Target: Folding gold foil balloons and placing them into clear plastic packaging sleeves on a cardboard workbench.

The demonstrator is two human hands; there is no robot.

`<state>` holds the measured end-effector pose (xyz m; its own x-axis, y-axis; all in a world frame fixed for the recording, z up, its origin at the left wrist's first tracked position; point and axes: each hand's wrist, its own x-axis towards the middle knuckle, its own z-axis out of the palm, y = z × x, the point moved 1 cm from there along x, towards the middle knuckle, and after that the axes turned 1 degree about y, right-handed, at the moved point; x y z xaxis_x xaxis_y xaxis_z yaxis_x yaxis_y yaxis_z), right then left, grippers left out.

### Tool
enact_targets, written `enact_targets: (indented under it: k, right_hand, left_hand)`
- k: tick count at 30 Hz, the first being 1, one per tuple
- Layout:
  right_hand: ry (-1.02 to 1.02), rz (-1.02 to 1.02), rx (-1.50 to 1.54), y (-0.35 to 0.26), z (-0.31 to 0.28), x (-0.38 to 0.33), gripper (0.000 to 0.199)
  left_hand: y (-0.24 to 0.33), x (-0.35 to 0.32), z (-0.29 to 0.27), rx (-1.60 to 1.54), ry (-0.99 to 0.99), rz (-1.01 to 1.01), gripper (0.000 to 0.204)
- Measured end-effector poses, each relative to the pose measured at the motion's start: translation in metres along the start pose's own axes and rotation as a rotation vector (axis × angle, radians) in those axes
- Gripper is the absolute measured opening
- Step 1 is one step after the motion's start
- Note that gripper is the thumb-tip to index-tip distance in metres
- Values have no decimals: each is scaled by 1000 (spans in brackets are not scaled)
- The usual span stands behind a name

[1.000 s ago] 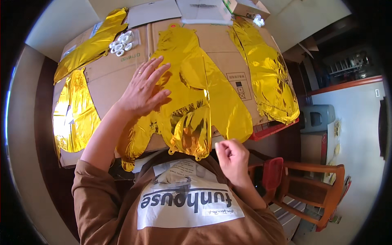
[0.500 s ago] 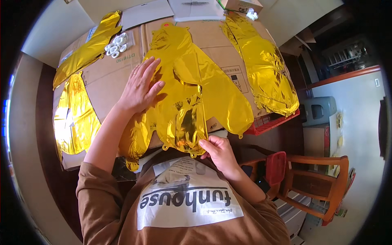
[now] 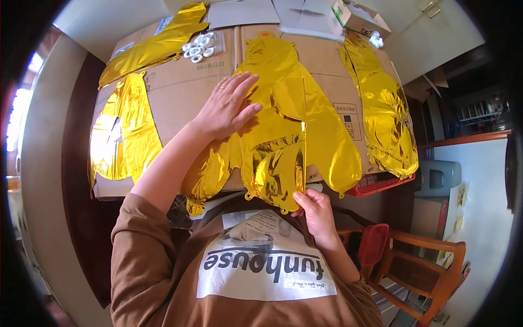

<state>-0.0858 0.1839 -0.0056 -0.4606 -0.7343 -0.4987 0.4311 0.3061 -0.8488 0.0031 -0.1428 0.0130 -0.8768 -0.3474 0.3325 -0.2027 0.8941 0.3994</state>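
Note:
A flat, shiny gold foil balloon, uninflated and with small tabs along its edge, is spread over the middle of the cardboard and hangs past the near edge. My left hand lies on its left side, palm down with fingers stretched out. Near my body, my right hand pinches the balloon's lower corner between thumb and fingers. Wrinkled gold foil sticks out below my left forearm; whether it belongs to the same balloon I cannot tell.
More gold foil lies at the far left, near left and right of the cardboard-topped table. White rings sit in a small heap. An open box stands at the back right; a wooden chair is at lower right.
The whole view has shifted, so the table and both hands appear farther right. My left hand still rests on the foil and my right hand keeps its pinch.

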Motion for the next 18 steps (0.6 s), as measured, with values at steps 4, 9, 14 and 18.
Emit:
enact_targets:
  k: [4,9,14,18]
  right_hand:
    - [23,10,16,-2,2,0,20]
    - [39,9,-13,3,-1,2,21]
    - [25,-2,-40,3,-1,4,23]
    - [23,-1,-6,0,1,3,25]
  left_hand:
    - [2,0,-6,48,14,12,67]
    - [41,10,-24,300,66,230,71]
    - [74,19,-10,135,33,322,73]
    - [71,19,10,113,-30,377,75]
